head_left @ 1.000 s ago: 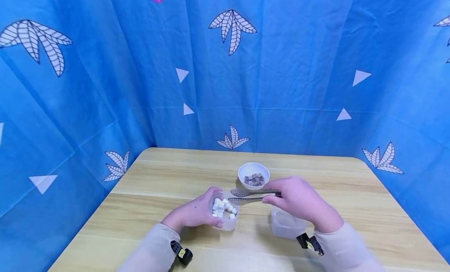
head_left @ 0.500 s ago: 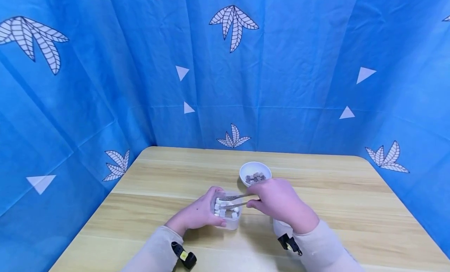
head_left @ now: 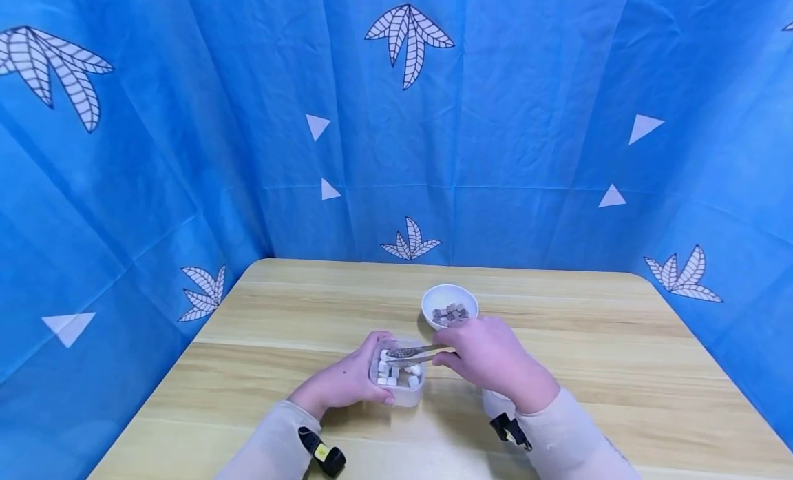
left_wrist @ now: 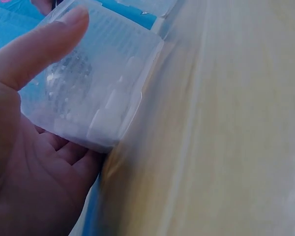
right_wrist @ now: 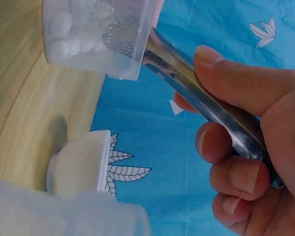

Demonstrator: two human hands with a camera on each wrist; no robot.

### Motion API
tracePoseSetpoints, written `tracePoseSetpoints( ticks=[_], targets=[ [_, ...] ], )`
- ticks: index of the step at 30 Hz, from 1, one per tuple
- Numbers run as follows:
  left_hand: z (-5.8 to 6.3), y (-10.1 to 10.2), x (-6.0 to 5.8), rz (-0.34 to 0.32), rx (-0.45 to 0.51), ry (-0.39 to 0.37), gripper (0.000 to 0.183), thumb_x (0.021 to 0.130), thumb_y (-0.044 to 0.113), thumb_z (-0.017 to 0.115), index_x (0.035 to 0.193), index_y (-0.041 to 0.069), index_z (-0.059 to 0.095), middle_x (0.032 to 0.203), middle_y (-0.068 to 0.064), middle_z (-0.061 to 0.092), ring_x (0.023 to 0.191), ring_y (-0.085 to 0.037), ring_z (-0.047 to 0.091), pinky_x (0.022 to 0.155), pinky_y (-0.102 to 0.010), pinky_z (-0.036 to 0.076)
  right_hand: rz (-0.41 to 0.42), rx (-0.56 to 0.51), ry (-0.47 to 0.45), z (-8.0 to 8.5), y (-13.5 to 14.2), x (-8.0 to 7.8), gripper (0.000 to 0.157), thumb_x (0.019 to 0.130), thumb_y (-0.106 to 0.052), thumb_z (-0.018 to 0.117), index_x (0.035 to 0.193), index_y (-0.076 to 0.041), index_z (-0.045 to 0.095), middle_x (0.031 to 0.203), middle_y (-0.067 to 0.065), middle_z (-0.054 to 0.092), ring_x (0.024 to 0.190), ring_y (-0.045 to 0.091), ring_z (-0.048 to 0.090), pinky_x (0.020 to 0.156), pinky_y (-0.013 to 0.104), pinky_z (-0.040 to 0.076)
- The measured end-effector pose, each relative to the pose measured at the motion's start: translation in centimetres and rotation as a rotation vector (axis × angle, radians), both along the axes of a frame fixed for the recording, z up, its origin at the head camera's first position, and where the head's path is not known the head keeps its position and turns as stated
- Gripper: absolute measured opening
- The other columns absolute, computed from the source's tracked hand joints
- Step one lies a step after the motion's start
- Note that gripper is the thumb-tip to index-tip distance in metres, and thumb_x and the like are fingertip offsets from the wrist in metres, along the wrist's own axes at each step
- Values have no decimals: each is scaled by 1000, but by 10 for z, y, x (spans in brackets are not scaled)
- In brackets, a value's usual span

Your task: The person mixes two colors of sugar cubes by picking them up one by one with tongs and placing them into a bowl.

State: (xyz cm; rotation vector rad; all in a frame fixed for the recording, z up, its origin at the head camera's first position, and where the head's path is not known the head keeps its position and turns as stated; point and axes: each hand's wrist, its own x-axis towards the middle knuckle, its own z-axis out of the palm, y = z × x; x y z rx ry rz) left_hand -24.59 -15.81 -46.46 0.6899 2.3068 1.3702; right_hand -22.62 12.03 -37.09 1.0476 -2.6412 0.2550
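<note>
In the head view my left hand [head_left: 347,380] holds a clear plastic box [head_left: 405,397] by its left end, thumb on the near side. Small white pieces [head_left: 384,381], like cubes or mini marshmallows, lie inside it. My right hand [head_left: 492,359] grips metal tongs [right_wrist: 214,110], fingers curled round the arms in the right wrist view. The perforated tong heads [head_left: 403,354] reach into the box among the white pieces, their arms close together. Whether a piece sits between the heads is unclear. Through the box wall [left_wrist: 113,54] in the left wrist view, the contents look blurred.
A white bowl [head_left: 447,296] with several grey-brown cubes stands behind my right hand. A second clear plastic box [head_left: 498,403] is mostly hidden under my right forearm. Blue patterned curtain [head_left: 526,122] surrounds the back and sides of the wooden table [head_left: 310,301].
My right hand has moved left, lowering the tongs from above the box's right edge into it. The tong arms have come closer together. My left hand stays on the box.
</note>
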Motion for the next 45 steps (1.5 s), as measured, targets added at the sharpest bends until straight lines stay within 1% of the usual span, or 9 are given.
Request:
tracePoseSetpoints(
  ticks=[4,10,16,18,21,28,33,41,45],
  targets=[
    [0,1,1,-6,12,10,101,72,25,92,150,22,28,137,-3,53,114,-19,58,107,-47,37,20,-36,4,4,8,0,16,86,-38,80,92,-24,76,80,-15,69,58,2,51,50,27,44],
    [-3,0,0,-12,57,15,97,69,21,92,147,26,36,134,1,56,119,-17,57,110,-46,36,43,-102,13,19,25,0,16,91,-36,75,99,-23,76,84,-15,70,63,0,56,56,28,51],
    [-6,-1,1,13,54,14,91,69,23,93,144,26,41,131,1,56,119,-19,55,108,-45,36,-6,-157,57,27,48,-5,14,90,-34,76,101,-25,77,85,-19,69,65,-2,55,59,29,51],
    [-7,-2,0,15,56,12,90,70,23,93,144,26,41,131,1,55,118,-19,55,108,-44,37,-28,-168,54,29,56,-7,13,90,-33,77,100,-25,77,83,-20,67,63,-3,51,58,28,49],
    [-8,-2,0,17,60,10,89,71,24,92,144,25,41,132,0,54,117,-19,55,107,-44,37,-59,-178,46,30,66,-9,12,89,-33,77,99,-25,76,83,-20,66,64,-2,52,59,29,49],
    [-6,-1,2,29,55,22,88,72,27,92,143,25,41,134,0,53,118,-19,54,107,-45,37,-160,-162,-30,28,84,-18,12,92,-34,74,100,-24,76,80,-18,66,63,3,53,62,34,49],
    [-6,-1,2,31,55,31,88,72,28,92,143,25,41,134,0,54,118,-19,54,107,-44,38,-237,-124,-103,20,91,-25,14,94,-35,72,101,-24,77,82,-15,69,68,7,59,67,41,53],
    [-9,-2,1,25,51,28,87,73,29,91,144,25,40,134,1,53,119,-18,54,108,-42,38,-297,-87,-139,12,91,-32,15,94,-36,71,99,-23,78,81,-13,69,68,9,60,63,43,52],
    [-9,-1,1,22,44,29,87,74,28,91,144,26,40,135,0,53,119,-19,54,107,-43,38,-327,-83,-192,12,92,-31,16,94,-36,70,99,-23,78,84,-11,71,73,13,63,64,45,52]
  ],
)
